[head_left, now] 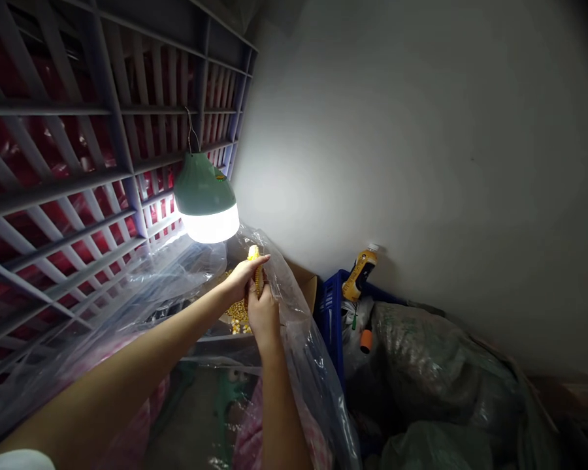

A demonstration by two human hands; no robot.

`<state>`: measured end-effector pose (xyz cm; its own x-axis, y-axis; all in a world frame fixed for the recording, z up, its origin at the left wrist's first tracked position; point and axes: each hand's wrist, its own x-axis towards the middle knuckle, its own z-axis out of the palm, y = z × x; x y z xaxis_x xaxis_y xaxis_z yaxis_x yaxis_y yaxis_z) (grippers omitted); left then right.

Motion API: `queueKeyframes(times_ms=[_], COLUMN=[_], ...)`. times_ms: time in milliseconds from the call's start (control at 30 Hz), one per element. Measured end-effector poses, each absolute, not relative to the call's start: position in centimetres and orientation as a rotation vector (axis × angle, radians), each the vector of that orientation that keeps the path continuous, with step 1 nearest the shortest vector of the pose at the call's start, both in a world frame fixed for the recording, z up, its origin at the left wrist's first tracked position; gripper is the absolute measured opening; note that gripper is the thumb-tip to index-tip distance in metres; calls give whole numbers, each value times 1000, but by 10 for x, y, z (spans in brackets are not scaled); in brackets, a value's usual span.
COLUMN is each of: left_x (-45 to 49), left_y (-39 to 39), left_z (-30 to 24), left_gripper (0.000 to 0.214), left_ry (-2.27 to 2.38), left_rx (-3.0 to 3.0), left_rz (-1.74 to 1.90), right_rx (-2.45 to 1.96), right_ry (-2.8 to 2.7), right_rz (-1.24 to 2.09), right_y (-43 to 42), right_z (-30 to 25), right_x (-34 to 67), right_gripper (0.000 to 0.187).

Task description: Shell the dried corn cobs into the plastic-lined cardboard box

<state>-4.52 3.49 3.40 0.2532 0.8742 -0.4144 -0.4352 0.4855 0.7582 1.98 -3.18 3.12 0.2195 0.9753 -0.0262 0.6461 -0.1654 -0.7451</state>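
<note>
Hands [263,316] grip a corn cob [259,277]; the yellow bottle's label [359,274] is unreadable.

Two hands [263,320] on one corn cob [259,277]; one hanging lamp [206,199]; one plastic bottle [360,274] and one blue crate [329,320] at right.
</note>
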Motion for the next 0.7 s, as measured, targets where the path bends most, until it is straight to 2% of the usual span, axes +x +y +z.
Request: queueKeyframes(times_ms=[167, 300, 533, 700], left_x=[-40, -41, -45, -44], left_y=[31, 29, 34, 34], left_z=[33, 33, 34, 33], left_gripper=[18, 15, 24, 35], left_ry=[1031, 1016, 917, 956], left_rx=[626, 645, 690, 629], left_rz=[977, 949, 953, 938], right_rx=[-1900, -2003, -1851, -1821], right_ry=[-1574, -1383, -1146, -1396], right_rz=[541, 585, 957, 750], right_y=[-34, -33, -26, -32], right_z=[25, 21, 24, 38], right_x=[18, 22, 38, 34], right_gripper=[54, 63, 72, 62])
